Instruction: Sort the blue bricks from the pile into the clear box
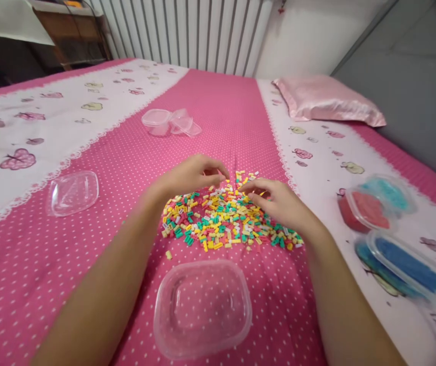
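A spread-out pile of small plastic building bricks point(221, 218), in yellow, green, red, white and cream, lies on the pink bedspread. Over its far left part is my left hand point(195, 175), its fingers bent and the thumb tip close to the index fingertip; a speck of yellow shows at the tips, too small to name. My right hand point(277, 201) reaches over the right side of the pile, fingers curved and thumb a little apart, with nothing visible between them. Nearest me, an empty clear plastic container point(202, 338) sits in front of the pile.
On the right stand clear tubs with red bricks point(368, 209), turquoise bricks point(389, 193) and blue bricks point(408, 264). A clear lid point(74, 193) lies at left; more clear containers point(170, 122) are farther back. A pink pillow point(328, 99) rests by the wall.
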A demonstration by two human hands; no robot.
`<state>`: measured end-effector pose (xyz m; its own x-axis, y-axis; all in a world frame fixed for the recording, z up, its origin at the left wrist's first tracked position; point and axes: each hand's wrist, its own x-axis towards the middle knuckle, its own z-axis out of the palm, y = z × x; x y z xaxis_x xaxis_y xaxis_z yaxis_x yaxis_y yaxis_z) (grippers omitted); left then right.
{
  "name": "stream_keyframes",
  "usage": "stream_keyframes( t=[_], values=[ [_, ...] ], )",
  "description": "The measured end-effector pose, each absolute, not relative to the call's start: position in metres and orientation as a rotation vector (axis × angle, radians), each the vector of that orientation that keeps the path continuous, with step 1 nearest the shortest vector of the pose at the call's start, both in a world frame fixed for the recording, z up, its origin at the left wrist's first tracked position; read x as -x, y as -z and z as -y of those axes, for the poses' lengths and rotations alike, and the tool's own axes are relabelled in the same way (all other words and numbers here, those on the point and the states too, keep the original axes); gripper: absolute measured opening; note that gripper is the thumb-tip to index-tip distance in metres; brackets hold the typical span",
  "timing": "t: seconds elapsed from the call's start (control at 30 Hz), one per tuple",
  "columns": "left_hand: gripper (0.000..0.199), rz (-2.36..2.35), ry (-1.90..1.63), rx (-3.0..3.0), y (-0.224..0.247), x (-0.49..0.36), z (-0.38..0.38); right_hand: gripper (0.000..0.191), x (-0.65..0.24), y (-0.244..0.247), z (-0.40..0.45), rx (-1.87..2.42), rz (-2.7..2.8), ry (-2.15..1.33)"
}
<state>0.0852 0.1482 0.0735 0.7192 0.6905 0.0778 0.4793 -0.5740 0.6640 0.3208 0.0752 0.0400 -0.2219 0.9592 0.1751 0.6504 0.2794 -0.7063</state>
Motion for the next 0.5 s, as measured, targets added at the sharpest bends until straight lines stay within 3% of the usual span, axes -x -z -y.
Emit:
stream_keyframes(
  t=[0.07,0.27,0.5],
  values=[
    [0.027,-0.968,-0.594,-2.236,-0.066,-0.08,-0.15,0.02,-0.327,-0.04,-0.08,1.476,1.931,-0.665],
    [0.025,-1.135,-0.549,-2.284,-0.041,-0.068,-0.139,0.014,-0.328,-0.017,-0.071,1.544,1.892,-0.552],
    [0.03,-0.728,0.007,-2.083,-0.063,-0.068,-0.126,0.006,-0.317,-0.013,-0.072,1.493,2.119,-0.521]
  ],
)
